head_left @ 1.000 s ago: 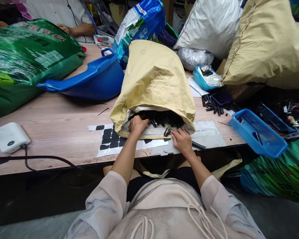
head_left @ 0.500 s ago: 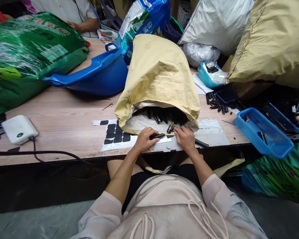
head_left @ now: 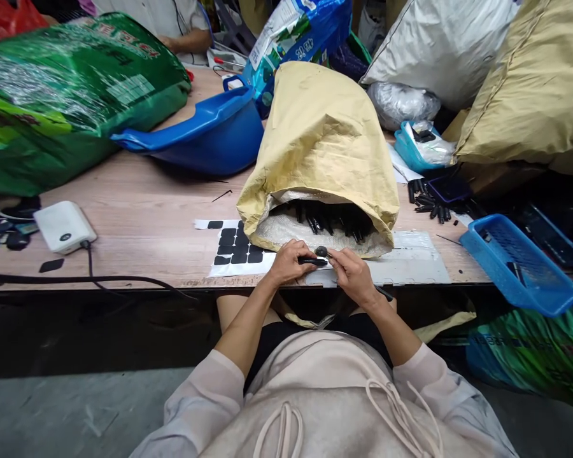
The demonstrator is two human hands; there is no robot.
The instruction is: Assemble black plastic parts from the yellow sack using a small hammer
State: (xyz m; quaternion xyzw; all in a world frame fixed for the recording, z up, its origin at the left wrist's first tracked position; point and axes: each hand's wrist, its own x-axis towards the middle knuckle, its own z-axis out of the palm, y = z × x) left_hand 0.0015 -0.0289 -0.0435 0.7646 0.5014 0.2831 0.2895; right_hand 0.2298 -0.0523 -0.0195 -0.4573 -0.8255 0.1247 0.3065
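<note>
A tan paper sack lies on its side on the wooden table, its mouth toward me and full of several slim black parts. Just in front of the mouth, my left hand is closed on a slim black part. My right hand is pinched on a small dark round piece at that part's end. A thin black rod sticks out under my right hand at the table edge. A white sheet with black square pads lies beside my left hand.
A blue basin and a green sack lie at the left, a white device with a cable in front. A blue basket, loose black parts and big sacks crowd the right. Another person's arm rests at the far edge.
My left hand came out of the sack with a black part and moved to the table edge. My right hand shifted back to meet it with the small piece.
</note>
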